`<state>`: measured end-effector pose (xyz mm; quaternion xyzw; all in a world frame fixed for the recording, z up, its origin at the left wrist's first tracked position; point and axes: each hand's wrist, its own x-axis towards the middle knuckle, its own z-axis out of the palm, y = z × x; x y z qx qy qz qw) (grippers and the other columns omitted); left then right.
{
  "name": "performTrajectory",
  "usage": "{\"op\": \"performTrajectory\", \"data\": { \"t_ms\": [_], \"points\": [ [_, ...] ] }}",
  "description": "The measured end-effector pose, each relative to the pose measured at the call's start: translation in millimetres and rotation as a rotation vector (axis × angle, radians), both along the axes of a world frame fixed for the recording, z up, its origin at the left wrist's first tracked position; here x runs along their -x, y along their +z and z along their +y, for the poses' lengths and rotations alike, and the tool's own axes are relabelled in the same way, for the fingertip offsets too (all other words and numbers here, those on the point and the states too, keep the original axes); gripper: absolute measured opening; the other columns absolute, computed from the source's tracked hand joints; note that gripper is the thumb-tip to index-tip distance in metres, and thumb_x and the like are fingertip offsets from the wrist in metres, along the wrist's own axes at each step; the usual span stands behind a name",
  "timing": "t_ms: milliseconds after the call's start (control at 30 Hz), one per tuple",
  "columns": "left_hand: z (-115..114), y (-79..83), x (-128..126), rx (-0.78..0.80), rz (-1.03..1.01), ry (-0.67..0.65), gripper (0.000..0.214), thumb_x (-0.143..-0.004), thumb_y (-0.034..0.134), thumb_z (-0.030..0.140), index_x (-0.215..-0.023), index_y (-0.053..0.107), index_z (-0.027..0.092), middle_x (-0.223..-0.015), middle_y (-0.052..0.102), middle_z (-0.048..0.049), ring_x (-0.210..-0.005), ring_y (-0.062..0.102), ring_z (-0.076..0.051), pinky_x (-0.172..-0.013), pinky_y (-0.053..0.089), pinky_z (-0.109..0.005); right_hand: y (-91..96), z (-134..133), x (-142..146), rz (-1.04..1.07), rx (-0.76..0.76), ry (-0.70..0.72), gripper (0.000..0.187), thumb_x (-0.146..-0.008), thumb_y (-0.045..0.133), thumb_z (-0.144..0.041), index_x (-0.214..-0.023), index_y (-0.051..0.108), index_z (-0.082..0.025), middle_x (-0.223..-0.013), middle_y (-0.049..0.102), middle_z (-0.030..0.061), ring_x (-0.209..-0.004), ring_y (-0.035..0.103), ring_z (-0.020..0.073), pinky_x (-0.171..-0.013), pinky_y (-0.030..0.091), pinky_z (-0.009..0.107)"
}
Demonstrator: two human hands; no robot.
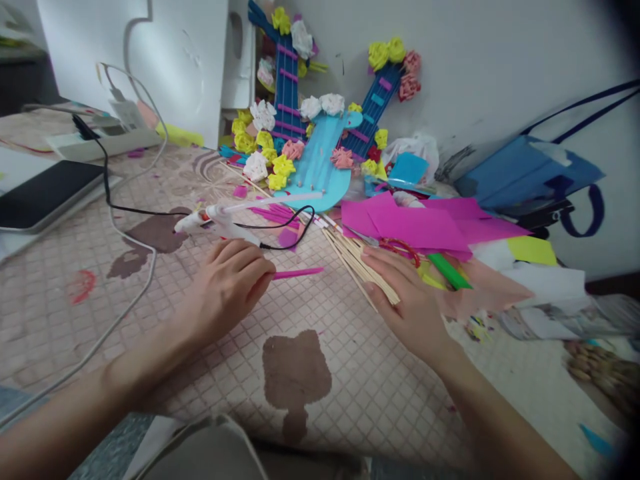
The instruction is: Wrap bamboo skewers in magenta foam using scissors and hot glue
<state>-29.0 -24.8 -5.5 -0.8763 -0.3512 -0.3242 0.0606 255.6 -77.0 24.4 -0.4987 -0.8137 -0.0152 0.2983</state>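
Observation:
My left hand (233,283) rests near the middle of the table, its fingers curled round a thin magenta paper strip (300,273) that sticks out to the right. My right hand (407,300) lies over a bundle of thin wooden sticks (357,260), fingers stretched along it and thumb apart. Just beyond the left hand is a white hot glue gun (220,220) with a long clear glue stick in it and a black cord. Several more magenta strips (274,212) lie behind it. Scissors with red handles (400,248) are partly covered by paper beside the right hand.
Blue paper guitars (325,157) with crumpled paper flowers lean at the wall. Magenta sheets (415,223), a green marker (450,271) and a blue bag (530,173) are on the right. A power strip (105,141), a black-screened device (47,193) and a trailing white cable (133,303) are left.

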Motion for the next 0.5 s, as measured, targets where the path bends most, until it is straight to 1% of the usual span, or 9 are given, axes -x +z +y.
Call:
{"op": "performTrajectory", "data": {
  "t_ms": [133, 233, 333, 400, 500],
  "points": [
    [1.9, 1.3, -0.6, 0.003, 0.012, 0.009, 0.007, -0.088, 0.055, 0.019, -0.083, 0.061, 0.019, -0.084, 0.066, -0.0047, -0.086, 0.059, -0.022, -0.080, 0.045, -0.039, -0.3, 2.0, 3.9, 0.039, -0.031, -0.015, 0.032, -0.091, 0.049, -0.019, -0.121, 0.058, -0.014, -0.124, 0.061, 0.0137, -0.119, 0.054, 0.0239, -0.104, 0.042, 0.045],
    [3.1, 2.1, -1.5, -0.018, 0.020, 0.007, 0.006, -0.087, 0.056, 0.019, -0.084, 0.061, 0.019, -0.085, 0.066, -0.0048, -0.086, 0.059, -0.023, -0.080, 0.046, -0.040, 3.3, 5.1, 2.2, 0.052, -0.035, -0.017, 0.031, -0.091, 0.048, -0.020, -0.121, 0.059, -0.017, -0.124, 0.061, 0.0121, -0.118, 0.055, 0.0242, -0.103, 0.043, 0.047],
    [0.6, 1.7, -4.6, -0.039, 0.045, -0.001, 0.006, -0.088, 0.055, 0.018, -0.086, 0.060, 0.019, -0.085, 0.066, -0.0053, -0.089, 0.058, -0.023, -0.083, 0.046, -0.042, 7.5, 6.2, 4.5, 0.055, -0.020, -0.012, 0.033, -0.092, 0.047, -0.021, -0.124, 0.056, -0.020, -0.126, 0.060, 0.0107, -0.120, 0.053, 0.0245, -0.103, 0.042, 0.048],
    [-4.9, 1.2, -6.8, -0.038, 0.078, -0.025, 0.008, -0.089, 0.053, 0.017, -0.086, 0.061, 0.019, -0.086, 0.066, -0.0050, -0.091, 0.058, -0.023, -0.087, 0.045, -0.043, 6.1, 4.8, 9.5, 0.049, -0.002, 0.021, 0.037, -0.092, 0.048, -0.023, -0.129, 0.052, -0.021, -0.128, 0.058, 0.0100, -0.122, 0.051, 0.0253, -0.104, 0.040, 0.050],
    [-17.7, 0.7, -7.4, 0.007, 0.170, -0.105, 0.014, -0.091, 0.048, 0.015, -0.088, 0.061, 0.019, -0.088, 0.066, -0.0052, -0.095, 0.057, -0.023, -0.097, 0.040, -0.047, -4.7, 0.2, 20.2, 0.008, 0.040, 0.140, 0.043, -0.089, 0.055, -0.030, -0.131, 0.048, -0.022, -0.130, 0.056, 0.0099, -0.126, 0.046, 0.0269, -0.106, 0.038, 0.051]
  ]
}}
